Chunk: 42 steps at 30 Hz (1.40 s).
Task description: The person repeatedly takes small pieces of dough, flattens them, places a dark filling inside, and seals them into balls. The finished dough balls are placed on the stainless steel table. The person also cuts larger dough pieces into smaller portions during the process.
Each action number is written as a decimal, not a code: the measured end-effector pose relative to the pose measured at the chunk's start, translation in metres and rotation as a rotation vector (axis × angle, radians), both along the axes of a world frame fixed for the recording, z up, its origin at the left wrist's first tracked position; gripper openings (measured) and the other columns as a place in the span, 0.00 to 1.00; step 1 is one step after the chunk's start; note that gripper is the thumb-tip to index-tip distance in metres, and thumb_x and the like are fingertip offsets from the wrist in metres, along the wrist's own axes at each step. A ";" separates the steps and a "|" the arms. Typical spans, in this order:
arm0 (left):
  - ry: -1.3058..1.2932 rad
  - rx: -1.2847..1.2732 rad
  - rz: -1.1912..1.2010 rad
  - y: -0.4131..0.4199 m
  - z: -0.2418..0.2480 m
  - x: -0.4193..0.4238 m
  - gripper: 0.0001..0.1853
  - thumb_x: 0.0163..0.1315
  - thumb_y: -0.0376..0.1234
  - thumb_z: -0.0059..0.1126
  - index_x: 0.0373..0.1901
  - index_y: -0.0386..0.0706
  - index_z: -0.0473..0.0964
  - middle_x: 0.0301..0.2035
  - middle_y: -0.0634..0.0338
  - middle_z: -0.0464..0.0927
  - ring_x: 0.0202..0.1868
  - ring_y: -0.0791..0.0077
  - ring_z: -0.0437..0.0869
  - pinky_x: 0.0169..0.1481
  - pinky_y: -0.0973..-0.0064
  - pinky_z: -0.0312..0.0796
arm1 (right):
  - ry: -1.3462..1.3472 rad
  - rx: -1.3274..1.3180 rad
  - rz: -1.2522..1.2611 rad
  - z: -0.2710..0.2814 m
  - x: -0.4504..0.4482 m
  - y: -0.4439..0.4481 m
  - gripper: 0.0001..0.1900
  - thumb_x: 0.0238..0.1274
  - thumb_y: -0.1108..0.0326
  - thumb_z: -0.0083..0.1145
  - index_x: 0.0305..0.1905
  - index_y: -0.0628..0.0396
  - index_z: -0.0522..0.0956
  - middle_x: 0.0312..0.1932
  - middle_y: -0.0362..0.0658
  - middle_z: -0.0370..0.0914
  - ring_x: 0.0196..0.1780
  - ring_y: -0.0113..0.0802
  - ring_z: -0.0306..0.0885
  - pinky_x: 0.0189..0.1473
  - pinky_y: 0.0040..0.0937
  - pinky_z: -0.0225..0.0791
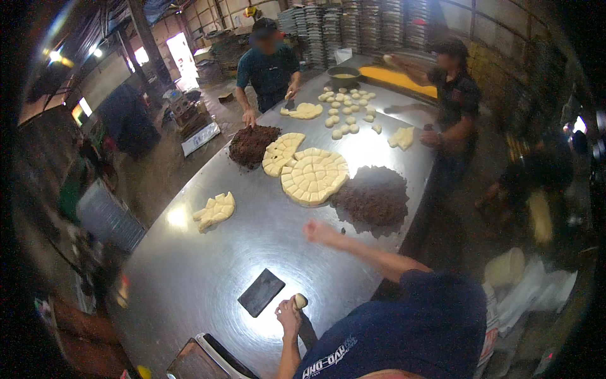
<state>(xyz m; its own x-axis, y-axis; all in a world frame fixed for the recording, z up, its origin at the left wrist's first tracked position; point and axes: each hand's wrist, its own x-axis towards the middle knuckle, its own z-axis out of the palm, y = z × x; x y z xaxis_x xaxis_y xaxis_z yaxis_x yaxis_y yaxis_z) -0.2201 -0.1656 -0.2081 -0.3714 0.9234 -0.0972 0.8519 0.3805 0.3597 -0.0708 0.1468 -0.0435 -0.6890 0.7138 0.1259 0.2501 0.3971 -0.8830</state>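
Observation:
My left hand point(289, 313) holds a pale dough ball point(300, 301) over the steel table point(189, 265). Beside it lies a dark rectangular slab point(261, 292). My right hand point(318, 232) is blurred above the table, just left of a mound of dark crumbly filling point(374, 201); whether it holds anything is unclear. Touching that mound is a round dough slab cut into pieces point(315, 176), with a smaller cut dough slab point(282, 152) against it. Another cut dough piece point(215, 211) lies farther left. What looks like a scale point(213, 357) stands at the near edge.
Across the table a person point(267, 64) touches a second dark mound point(251, 146), near another dough piece point(303, 111). A co-worker point(454, 94) stands at the right edge by a dough piece point(402, 138). Several dough balls point(348, 110) and a bowl point(343, 77) lie at the far end.

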 end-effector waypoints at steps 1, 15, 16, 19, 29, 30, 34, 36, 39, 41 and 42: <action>-0.043 0.057 0.051 -0.002 -0.003 -0.002 0.33 0.53 0.30 0.67 0.64 0.57 0.72 0.54 0.51 0.71 0.57 0.46 0.70 0.62 0.48 0.64 | -0.293 -0.158 0.132 -0.029 -0.014 -0.027 0.15 0.69 0.59 0.58 0.49 0.59 0.78 0.40 0.44 0.82 0.43 0.34 0.79 0.47 0.37 0.73; 0.396 0.459 0.063 -0.026 0.065 0.020 0.19 0.56 0.43 0.70 0.44 0.43 0.80 0.36 0.53 0.81 0.42 0.52 0.80 0.47 0.56 0.72 | -0.399 0.315 0.499 -0.090 -0.010 -0.176 0.26 0.53 0.49 0.71 0.48 0.53 0.71 0.47 0.49 0.72 0.50 0.43 0.73 0.49 0.46 0.67; 0.092 0.473 0.101 -0.027 0.070 0.021 0.18 0.57 0.42 0.70 0.44 0.41 0.79 0.36 0.53 0.81 0.40 0.55 0.81 0.46 0.59 0.72 | -0.256 0.011 0.512 -0.082 -0.007 -0.178 0.27 0.54 0.48 0.71 0.49 0.53 0.70 0.45 0.47 0.72 0.48 0.39 0.73 0.47 0.42 0.67; -0.631 0.374 0.197 -0.029 0.101 0.013 0.15 0.63 0.35 0.66 0.43 0.35 0.74 0.33 0.54 0.80 0.33 0.69 0.80 0.40 0.74 0.72 | -0.076 -0.591 0.517 -0.056 0.005 -0.179 0.28 0.59 0.52 0.68 0.54 0.57 0.67 0.43 0.47 0.76 0.46 0.33 0.76 0.41 0.34 0.73; -0.913 0.259 0.192 -0.024 0.198 0.015 0.18 0.69 0.41 0.61 0.48 0.35 0.81 0.30 0.62 0.82 0.32 0.81 0.80 0.36 0.80 0.73 | 0.312 -0.585 0.033 0.041 0.085 -0.117 0.20 0.67 0.68 0.62 0.57 0.59 0.68 0.45 0.45 0.79 0.44 0.32 0.82 0.44 0.30 0.78; -0.875 0.314 0.233 -0.027 0.199 0.011 0.18 0.69 0.42 0.60 0.48 0.35 0.81 0.31 0.61 0.82 0.32 0.82 0.80 0.36 0.80 0.74 | 0.457 -0.574 -0.041 0.052 0.100 -0.107 0.19 0.67 0.68 0.61 0.58 0.59 0.67 0.47 0.46 0.78 0.46 0.33 0.82 0.45 0.31 0.78; -1.123 0.349 0.384 -0.030 0.192 -0.001 0.25 0.70 0.47 0.57 0.57 0.35 0.76 0.42 0.52 0.83 0.37 0.68 0.87 0.49 0.68 0.80 | 0.417 -0.377 -0.440 0.086 0.161 -0.080 0.19 0.67 0.69 0.59 0.58 0.60 0.67 0.54 0.47 0.76 0.57 0.34 0.76 0.58 0.31 0.71; -0.649 0.167 0.191 -0.022 0.187 0.008 0.35 0.69 0.52 0.57 0.69 0.38 0.67 0.57 0.39 0.77 0.51 0.49 0.85 0.61 0.59 0.74 | 0.371 -0.403 -0.267 0.090 0.171 -0.088 0.20 0.67 0.69 0.58 0.60 0.59 0.68 0.54 0.46 0.76 0.55 0.34 0.77 0.57 0.33 0.72; -0.475 0.107 0.029 -0.001 0.188 0.036 0.45 0.71 0.55 0.50 0.77 0.37 0.47 0.73 0.35 0.52 0.73 0.44 0.61 0.72 0.62 0.61 | 0.267 -0.495 -0.059 0.087 0.157 -0.127 0.21 0.67 0.68 0.58 0.62 0.58 0.70 0.55 0.46 0.76 0.55 0.33 0.77 0.58 0.34 0.73; -0.956 0.305 -0.004 0.021 0.194 0.065 0.40 0.74 0.52 0.48 0.77 0.37 0.49 0.70 0.38 0.59 0.72 0.51 0.64 0.73 0.65 0.59 | 0.257 -0.589 0.038 0.085 0.136 -0.164 0.21 0.69 0.66 0.57 0.63 0.58 0.70 0.56 0.47 0.76 0.54 0.33 0.78 0.55 0.33 0.74; -1.262 0.404 0.002 0.028 0.198 0.079 0.38 0.75 0.50 0.47 0.76 0.36 0.52 0.68 0.40 0.65 0.70 0.55 0.67 0.73 0.66 0.58 | 0.235 -0.655 0.023 0.084 0.124 -0.181 0.21 0.70 0.64 0.57 0.64 0.57 0.70 0.56 0.48 0.76 0.53 0.33 0.78 0.53 0.33 0.76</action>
